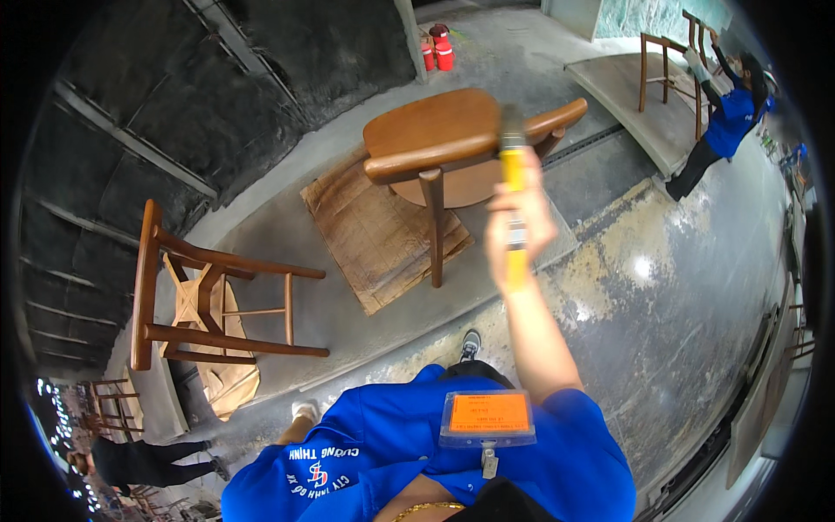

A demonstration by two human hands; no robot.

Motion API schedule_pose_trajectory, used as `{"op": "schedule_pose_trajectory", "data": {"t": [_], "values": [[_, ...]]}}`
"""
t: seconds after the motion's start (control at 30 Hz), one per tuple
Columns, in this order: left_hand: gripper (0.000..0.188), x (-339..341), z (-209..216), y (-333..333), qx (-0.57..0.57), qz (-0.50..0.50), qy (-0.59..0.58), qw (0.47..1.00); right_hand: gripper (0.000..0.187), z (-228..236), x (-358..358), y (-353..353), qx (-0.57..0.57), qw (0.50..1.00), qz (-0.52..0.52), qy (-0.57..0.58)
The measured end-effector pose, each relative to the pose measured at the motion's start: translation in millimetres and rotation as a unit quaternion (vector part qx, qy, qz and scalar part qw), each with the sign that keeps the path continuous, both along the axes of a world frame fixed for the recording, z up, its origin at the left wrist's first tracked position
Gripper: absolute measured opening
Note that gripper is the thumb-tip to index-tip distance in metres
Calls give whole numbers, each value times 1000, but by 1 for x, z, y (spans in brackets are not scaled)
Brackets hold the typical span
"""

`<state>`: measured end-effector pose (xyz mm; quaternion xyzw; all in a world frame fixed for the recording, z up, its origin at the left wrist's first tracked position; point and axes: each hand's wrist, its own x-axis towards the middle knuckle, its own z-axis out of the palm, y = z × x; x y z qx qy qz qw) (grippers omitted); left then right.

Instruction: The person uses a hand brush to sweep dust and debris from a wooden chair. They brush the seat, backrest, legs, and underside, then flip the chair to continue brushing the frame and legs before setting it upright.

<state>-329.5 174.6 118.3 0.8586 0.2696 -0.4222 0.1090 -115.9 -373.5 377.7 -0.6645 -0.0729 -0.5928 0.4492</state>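
My right hand (520, 228) is raised in front of me and grips a yellow-handled brush (515, 165) upright, its dark bristle end near the back rail of a brown wooden chair (452, 139). That chair stands on a flattened piece of cardboard (374, 235) on the concrete floor. The hand and brush are blurred. My left hand is out of view. My blue shirt (417, 444) with an orange badge (487, 416) fills the lower middle.
A second wooden chair (209, 296) lies on its side at the left on another cardboard sheet. A person in blue (726, 117) handles a chair frame at the upper right. Red containers (437, 50) stand at the top; another person (148, 461) bends at lower left.
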Motion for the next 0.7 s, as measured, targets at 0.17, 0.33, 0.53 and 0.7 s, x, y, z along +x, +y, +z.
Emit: {"op": "schedule_pose_trajectory", "data": {"t": [0.17, 0.33, 0.53, 0.7], "values": [[43, -50, -13, 13, -69, 87, -71, 991, 20, -22, -29, 67, 12, 966, 252, 58], [39, -63, -36, -20, -179, 63, -113, 975, 22, -106, 5, 21, 616, 566, 528, -148], [36, -23, -21, -42, -205, 0, -149, 967, 26, -229, 49, 73, 780, 530, 332, -4], [25, 25, -17, -35, -156, -20, -173, 972, 28, -203, 48, 56, 695, 644, 321, 9]]}}
